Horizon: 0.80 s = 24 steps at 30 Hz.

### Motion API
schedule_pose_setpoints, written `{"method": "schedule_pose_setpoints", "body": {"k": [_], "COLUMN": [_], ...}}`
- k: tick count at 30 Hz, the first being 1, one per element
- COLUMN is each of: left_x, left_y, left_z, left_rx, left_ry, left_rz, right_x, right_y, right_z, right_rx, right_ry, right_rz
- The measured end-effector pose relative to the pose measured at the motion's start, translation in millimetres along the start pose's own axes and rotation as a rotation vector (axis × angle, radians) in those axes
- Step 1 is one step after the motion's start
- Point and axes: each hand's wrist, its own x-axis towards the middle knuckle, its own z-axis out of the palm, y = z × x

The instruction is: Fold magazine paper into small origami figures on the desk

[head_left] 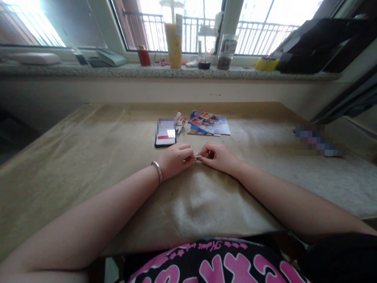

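Near the middle of the covered table (129,125), my left hand (178,159) and my right hand (218,158) meet over a small folded piece of paper (197,157), whitish with some colour on it. The fingers of both hands pinch it from either side, so much of it is hidden. A silver bangle (157,171) circles my left wrist. Just beyond my left hand lies a phone (165,132) with its screen lit. Beside the phone are folded paper pieces (180,118) in white, red and green. Past my right hand rests a pile of colourful printed sheets (209,122).
Behind the table runs a stone windowsill (141,71) with a yellow drink cup (173,43), a clear cup (205,47), a jar (226,53), a red container (144,56) and a black bag (309,47). A blurred bluish item (316,140) lies at the right.
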Motion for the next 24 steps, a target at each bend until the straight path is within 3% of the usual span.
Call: {"method": "schedule_pose_setpoints", "body": {"k": [8,15,24], "left_x": [1.1,1.5,2.7], "left_y": [2.5,5.9,1.2], "left_z": [1.4,-1.8,-1.1], "left_rx": [0.034,0.146,0.008], "left_ry": [-0.056,-0.162,-0.199], "left_rz": [-0.069,-0.002,-0.225], "right_x": [0.3,-0.3,4.3], "right_y": [-4.4,-7.1,-0.7], "right_z": [-0.3,-1.1,-3.7], "right_rx": [-0.071,-0.087,-0.059], "right_ry": [0.024,-0.04,-0.009], "right_rz": [-0.07,-0.106,-0.061]}}
